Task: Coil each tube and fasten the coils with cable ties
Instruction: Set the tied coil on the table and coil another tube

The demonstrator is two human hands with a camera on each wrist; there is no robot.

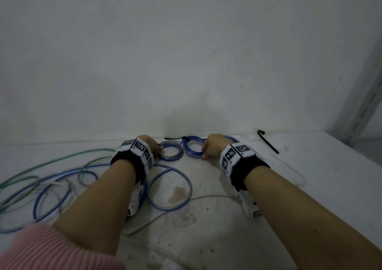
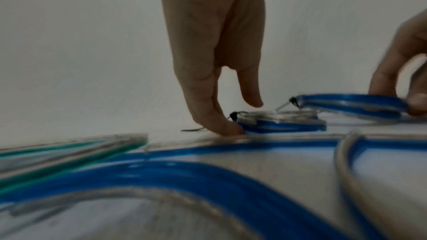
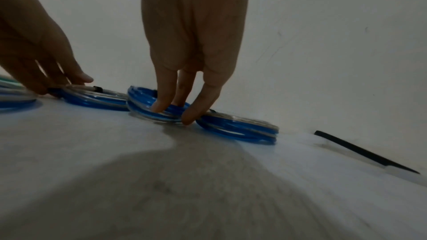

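A pale, stained white tabletop (image 1: 206, 228) runs up against a plain white wall (image 1: 186, 52), with a slotted grey metal shelf upright (image 1: 363, 112) standing at the far right. Three small coils of blue and clear plastic tubing lie in a row close to the wall. The left hand (image 1: 152, 145) reaches down to the leftmost coil (image 1: 171, 151), its fingertips (image 2: 227, 127) touching that coil's left edge right by the black cable tie (image 2: 233, 115) fastened around it; the fingers look fairly straight, and whether they pinch anything cannot be told. The right hand (image 1: 214, 146) grasps the middle coil (image 1: 191, 145), which is tilted up off the table, with fingers (image 3: 161, 101) hooked inside the ring and the thumb (image 3: 196, 114) pressing on its outer rim. This coil also carries a black tie whose tail sticks out to the left. The third coil (image 3: 240, 129) lies flat just right of the held one, touching it. Loose blue, green and clear tubes (image 1: 51, 187) sprawl uncoiled across the left of the table and under the left forearm. A spare black cable tie (image 1: 267, 142) rests alone near the wall on the right, well apart from the coils.
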